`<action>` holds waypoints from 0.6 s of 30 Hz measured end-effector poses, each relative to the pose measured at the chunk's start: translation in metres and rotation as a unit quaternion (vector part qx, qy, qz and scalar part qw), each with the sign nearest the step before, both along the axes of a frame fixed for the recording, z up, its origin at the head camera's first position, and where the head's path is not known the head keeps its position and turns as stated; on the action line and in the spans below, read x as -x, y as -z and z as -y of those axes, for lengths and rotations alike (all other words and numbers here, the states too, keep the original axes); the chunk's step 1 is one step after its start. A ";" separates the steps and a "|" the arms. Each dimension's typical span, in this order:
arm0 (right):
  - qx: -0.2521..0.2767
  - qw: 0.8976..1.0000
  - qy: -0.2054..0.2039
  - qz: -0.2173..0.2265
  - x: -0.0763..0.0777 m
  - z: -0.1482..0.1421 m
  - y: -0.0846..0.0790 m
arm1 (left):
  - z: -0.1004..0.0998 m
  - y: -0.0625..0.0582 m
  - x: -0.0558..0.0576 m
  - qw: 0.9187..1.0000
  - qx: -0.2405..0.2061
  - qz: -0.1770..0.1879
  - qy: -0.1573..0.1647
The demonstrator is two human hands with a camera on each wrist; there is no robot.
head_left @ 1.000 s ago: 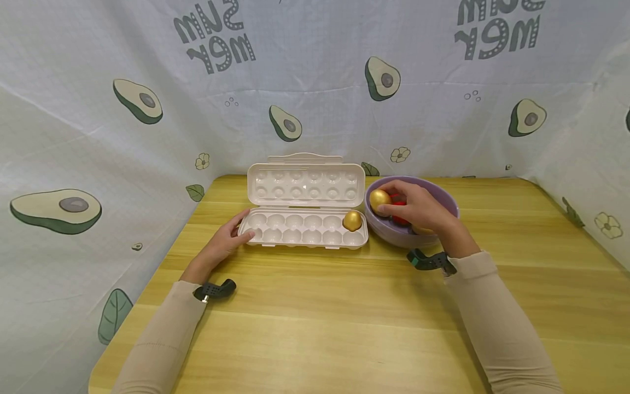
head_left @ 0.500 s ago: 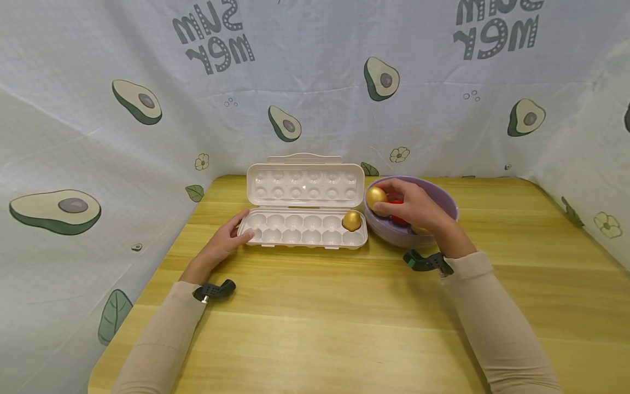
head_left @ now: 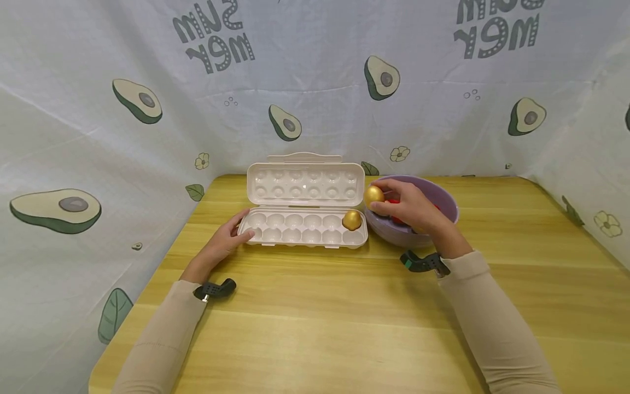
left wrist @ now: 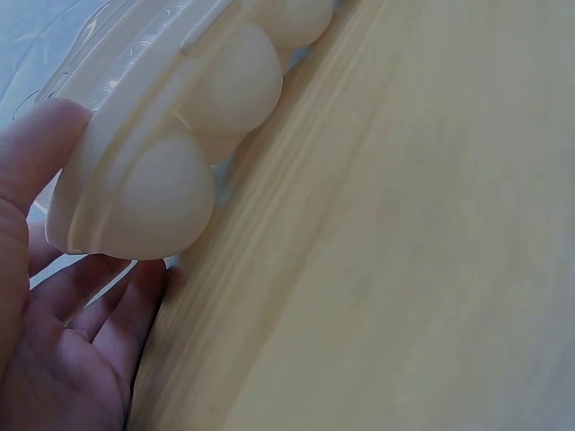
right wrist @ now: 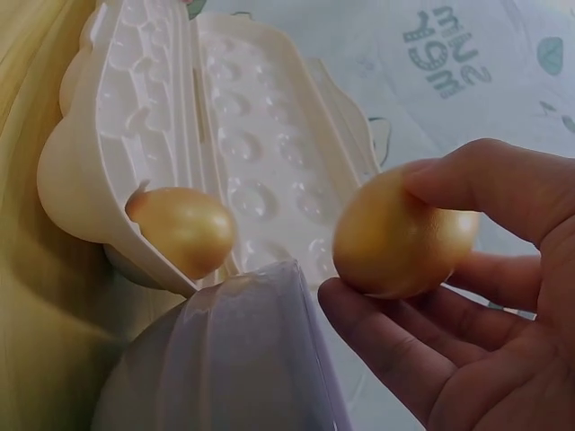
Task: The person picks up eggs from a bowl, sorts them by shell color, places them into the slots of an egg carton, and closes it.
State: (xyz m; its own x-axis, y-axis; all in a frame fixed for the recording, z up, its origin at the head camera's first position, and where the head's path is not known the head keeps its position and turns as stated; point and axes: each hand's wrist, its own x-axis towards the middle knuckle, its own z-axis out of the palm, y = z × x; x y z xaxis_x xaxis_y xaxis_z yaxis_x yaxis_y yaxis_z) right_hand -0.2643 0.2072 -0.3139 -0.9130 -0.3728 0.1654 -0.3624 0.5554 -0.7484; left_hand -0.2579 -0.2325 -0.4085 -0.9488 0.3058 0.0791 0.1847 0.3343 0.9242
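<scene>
A cream plastic egg carton [head_left: 296, 221] lies with its lid [head_left: 306, 185] raised at the back. In its back-row cup at the right end sits a gold egg [head_left: 351, 220]. My left hand [head_left: 225, 241] holds the carton's left end; in the left wrist view the thumb [left wrist: 45, 148] lies on the rim, with fingers below the end cup. Between thumb and fingers my right hand [head_left: 410, 205] pinches another gold egg [right wrist: 404, 233], above the left rim of a purple bowl [head_left: 400, 237]. Something red [head_left: 395, 210] shows in the bowl, partly hidden by that hand.
The bowl stands close against the carton's right end. Behind both hangs a white cloth [head_left: 325, 76] printed with avocados. The wooden table [head_left: 315, 323] stretches in front of the carton and to the bowl's right.
My right hand has moved a little left and up with the gold egg, from inside the bowl to over its left rim. The left hand and carton have stayed put.
</scene>
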 end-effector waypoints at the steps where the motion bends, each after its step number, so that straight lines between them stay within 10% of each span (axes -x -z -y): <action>1: 0.001 1.000 0.000 0.000 0.000 0.000 0.000 | -0.001 -0.002 -0.001 1.000 -0.004 0.002 0.001; 18: -0.002 0.999 0.005 -0.036 -0.001 0.007 0.002 | -0.008 -0.018 -0.013 1.000 -0.012 0.003 0.015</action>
